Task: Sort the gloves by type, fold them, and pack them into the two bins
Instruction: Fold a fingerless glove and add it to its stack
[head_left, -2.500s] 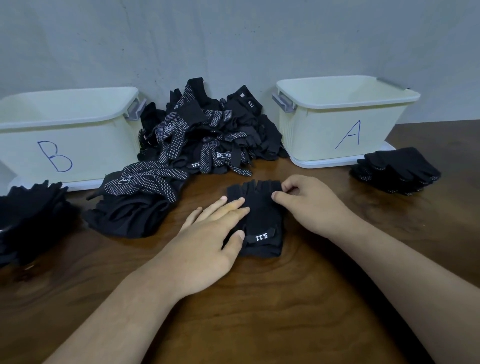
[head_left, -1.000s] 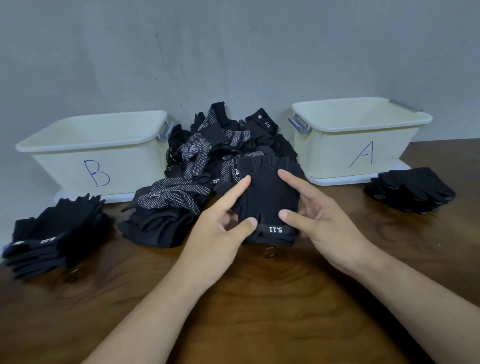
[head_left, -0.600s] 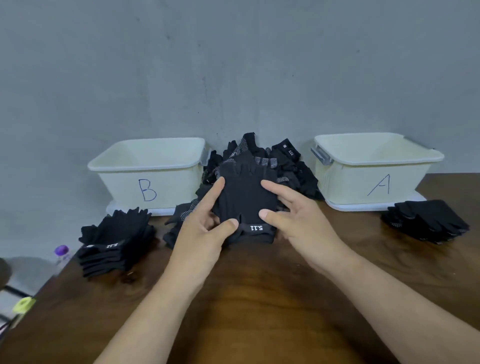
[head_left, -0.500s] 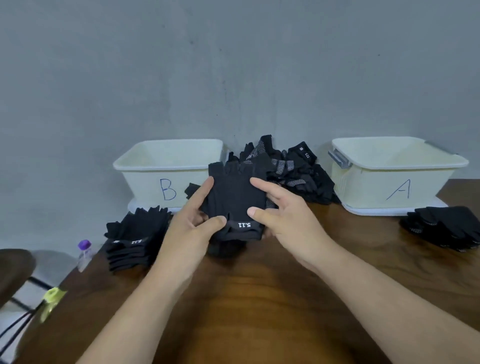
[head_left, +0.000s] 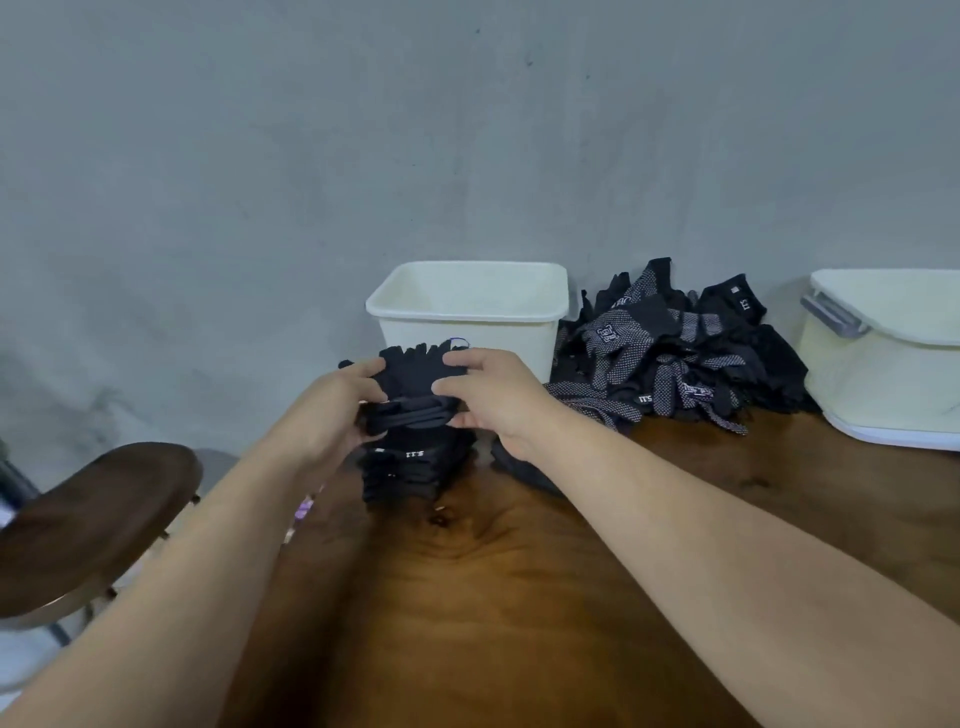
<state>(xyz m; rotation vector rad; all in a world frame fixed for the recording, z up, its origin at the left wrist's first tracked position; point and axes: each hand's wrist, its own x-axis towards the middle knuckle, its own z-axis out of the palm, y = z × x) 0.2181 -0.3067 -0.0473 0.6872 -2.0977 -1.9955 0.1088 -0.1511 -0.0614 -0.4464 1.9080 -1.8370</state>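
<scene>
Both hands hold a black fingerless glove (head_left: 415, 382) just above a stack of folded black gloves (head_left: 415, 465) near the table's left edge. My left hand (head_left: 332, 410) grips the glove's left side, thumb on top. My right hand (head_left: 493, 392) grips its right side, fingers curled over the top. Behind them stands the cream bin B (head_left: 470, 306), its letter mostly hidden by the glove. A pile of unsorted black and dotted gloves (head_left: 670, 353) lies between bin B and the cream bin A (head_left: 888, 348) at the right edge.
A grey wall rises right behind the bins. A round dark wooden stool (head_left: 88, 525) stands off the table's left edge. Bare wooden table (head_left: 519, 597) lies between me and the stack. A small purple object (head_left: 304, 506) shows under my left forearm.
The view has swung left. Both hands have carried the glove left from the table's middle to above the stack in front of bin B, and their grip has closed round it.
</scene>
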